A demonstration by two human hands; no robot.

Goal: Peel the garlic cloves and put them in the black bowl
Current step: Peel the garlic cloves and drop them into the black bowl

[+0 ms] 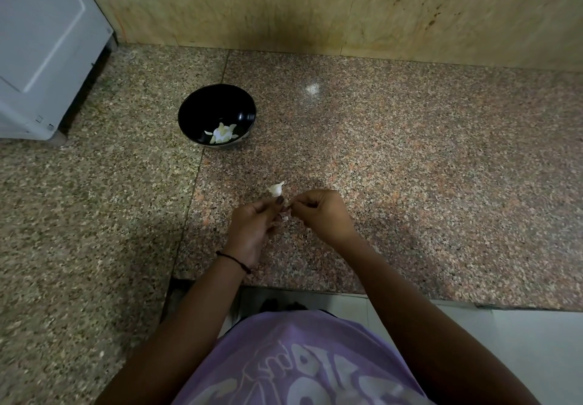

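Left hand [252,227] grips the garlic clove [286,204] while right hand [318,215] pinches its skin; pull the skin off in short strips, keeping the clove steady. A second clove [277,189] lies just beyond. Far left, the black bowl [202,104] holds peeled cloves [220,134].

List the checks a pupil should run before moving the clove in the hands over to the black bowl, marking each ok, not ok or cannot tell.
1. Grip: left hand and right hand both pinch the held clove: ok.
2. Skin fully off the held clove: hidden by the fingers: cannot tell.
3. Black bowl upright on the counter, mouth uncovered: ok.
4. Room in the bowl: only a few peeled cloves at its bottom: ok.
5. No cloves left over: a loose clove lies on the counter just beyond the hands: not ok.
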